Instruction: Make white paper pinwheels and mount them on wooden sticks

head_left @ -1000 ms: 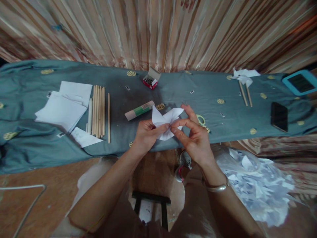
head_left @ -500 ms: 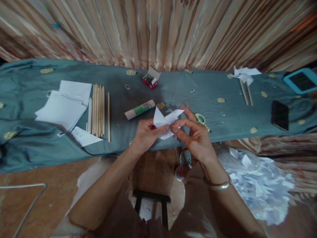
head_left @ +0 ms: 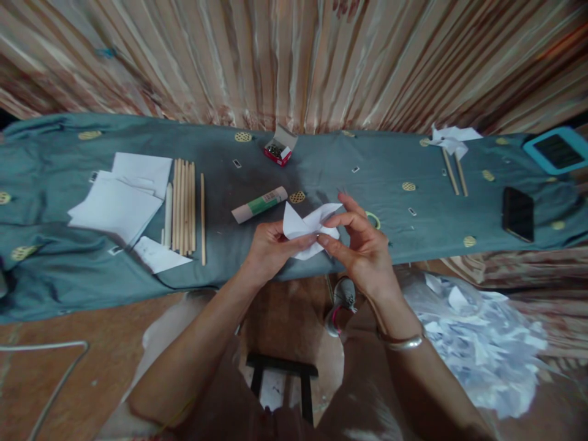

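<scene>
A white paper pinwheel [head_left: 302, 225] with folded, pointed blades is between both hands above the near edge of the table. My left hand [head_left: 271, 248] pinches its left side, thumb on top near the middle. From the right, my right hand [head_left: 362, 245] grips it, its thumb at the centre and its index finger bent over the right blade. A tiny shiny pin head shows at the centre beside my right thumb. Partly hidden behind my right hand are scissors [head_left: 374, 219] with a light green handle. A glue stick [head_left: 260, 204] lies just beyond my left hand.
White paper sheets [head_left: 122, 205], wooden sticks [head_left: 184, 208] and a cut paper piece [head_left: 160, 254] lie left. A red box of pins [head_left: 278, 153] stands open behind. Finished pinwheels [head_left: 454, 142], a phone [head_left: 518, 214] and a blue-framed device [head_left: 558, 151] are right. A bag of paper scraps [head_left: 482, 343] sits below.
My right index finger has lifted from the centre of the pinwheel and moved up onto its right blade. My right thumb stays at the centre; my left hand keeps its hold.
</scene>
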`<state>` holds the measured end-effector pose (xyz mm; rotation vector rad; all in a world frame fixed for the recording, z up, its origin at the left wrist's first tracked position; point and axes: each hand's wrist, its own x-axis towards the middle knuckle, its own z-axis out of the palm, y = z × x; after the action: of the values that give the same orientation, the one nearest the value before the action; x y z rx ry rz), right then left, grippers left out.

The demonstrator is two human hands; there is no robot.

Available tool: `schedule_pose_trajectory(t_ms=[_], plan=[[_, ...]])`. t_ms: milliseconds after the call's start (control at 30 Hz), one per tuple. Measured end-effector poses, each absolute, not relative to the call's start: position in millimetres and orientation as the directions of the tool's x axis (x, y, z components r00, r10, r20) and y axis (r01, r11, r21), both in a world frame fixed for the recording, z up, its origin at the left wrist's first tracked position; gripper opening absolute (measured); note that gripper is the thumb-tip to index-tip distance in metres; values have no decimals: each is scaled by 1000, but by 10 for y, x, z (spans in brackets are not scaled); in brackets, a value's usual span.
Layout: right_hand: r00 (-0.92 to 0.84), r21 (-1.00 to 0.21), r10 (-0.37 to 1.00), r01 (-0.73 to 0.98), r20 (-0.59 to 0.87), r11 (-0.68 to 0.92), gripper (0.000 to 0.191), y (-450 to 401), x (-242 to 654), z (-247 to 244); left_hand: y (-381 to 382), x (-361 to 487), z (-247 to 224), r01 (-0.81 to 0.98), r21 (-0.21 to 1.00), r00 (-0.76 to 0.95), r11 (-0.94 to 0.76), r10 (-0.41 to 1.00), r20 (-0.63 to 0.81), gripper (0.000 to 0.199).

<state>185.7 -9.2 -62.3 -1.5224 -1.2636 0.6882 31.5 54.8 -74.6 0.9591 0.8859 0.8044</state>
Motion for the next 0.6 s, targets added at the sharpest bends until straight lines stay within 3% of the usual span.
schedule_pose_trajectory(t_ms=[167, 300, 467, 600], plan=[[337, -899, 916, 434, 217, 53, 41, -95, 1834, -628, 538, 324, -728, -250, 881, 432, 401, 861, -269, 33], [366, -923, 909, 383, 201, 50, 70, -93, 1785, -622, 539, 324, -733, -270, 872, 435, 408, 860, -267, 32], [404, -991, 910, 120, 95, 50, 96, -80, 1728, -640, 547, 322, -757, -257, 875, 434, 411, 858, -275, 32], [343, -991, 935, -122, -88, -49, 95, -78, 1713, -616, 538, 318, -764, -248, 878, 433, 409, 858, -277, 33]])
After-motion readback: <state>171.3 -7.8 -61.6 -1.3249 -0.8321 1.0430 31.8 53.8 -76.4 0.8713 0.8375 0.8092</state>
